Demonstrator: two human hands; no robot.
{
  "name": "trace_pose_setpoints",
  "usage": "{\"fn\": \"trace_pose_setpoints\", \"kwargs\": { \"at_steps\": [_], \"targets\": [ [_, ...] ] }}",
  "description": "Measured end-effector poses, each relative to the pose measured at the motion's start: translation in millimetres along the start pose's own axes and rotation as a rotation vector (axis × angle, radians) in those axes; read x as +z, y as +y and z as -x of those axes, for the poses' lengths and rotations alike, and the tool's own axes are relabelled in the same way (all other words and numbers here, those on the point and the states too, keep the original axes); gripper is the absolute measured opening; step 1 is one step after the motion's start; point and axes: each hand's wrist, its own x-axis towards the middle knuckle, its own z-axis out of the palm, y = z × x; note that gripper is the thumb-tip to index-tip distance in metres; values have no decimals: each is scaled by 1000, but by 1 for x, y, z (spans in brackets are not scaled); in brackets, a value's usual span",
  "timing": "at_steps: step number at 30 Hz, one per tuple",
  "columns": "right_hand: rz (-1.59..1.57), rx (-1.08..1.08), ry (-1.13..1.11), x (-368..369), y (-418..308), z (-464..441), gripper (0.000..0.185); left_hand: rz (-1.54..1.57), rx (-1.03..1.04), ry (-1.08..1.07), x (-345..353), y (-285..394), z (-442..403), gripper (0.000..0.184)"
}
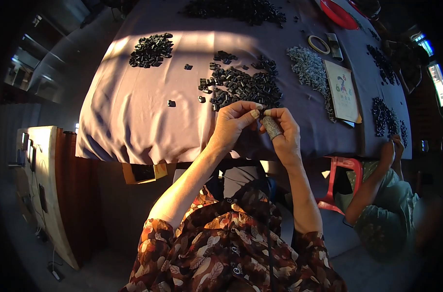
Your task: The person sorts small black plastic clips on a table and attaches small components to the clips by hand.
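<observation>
My left hand (pixel 230 124) and my right hand (pixel 286 130) meet at the near side of a pile of small black plastic pieces (pixel 246 85). Both hands are closed in a pinch, thumbs against fingers. Between the fingertips sits a small dark piece (pixel 261 112), mostly hidden, that looks like those in the pile. A grey speckled sleeve (pixel 272 127) wraps a finger of my right hand. A few loose black pieces (pixel 171 103) lie left of the pile.
More black pieces form a heap (pixel 151 50) at left and another (pixel 236 9) at the back. Right of centre lie small grey parts (pixel 310 70), a booklet (pixel 342 91), a tape roll (pixel 319 45) and a red basin (pixel 339 14). Another person's hand (pixel 396 142) works at right, near a pink stool (pixel 332 182).
</observation>
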Motion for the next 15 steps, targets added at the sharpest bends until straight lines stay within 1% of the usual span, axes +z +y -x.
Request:
{"fn": "trace_pose_setpoints", "kwargs": {
  "at_steps": [6, 9, 12, 15],
  "targets": [
    [3, 37, -2, 1, 0, -4, 27, -7, 5, 10, -2, -2, -1, 15],
    [-15, 50, -2, 1, 4, -6, 23, -14, 13, 13, -2, -1, -1, 15],
    [-141, 77, -8, 1, 9, -9, 19, -12, 23, 11, -3, -4, -3, 15],
    [-201, 128, -16, -1, 12, -13, 17, -13, 34, 19, -1, -3, -4, 13]
  ]
}}
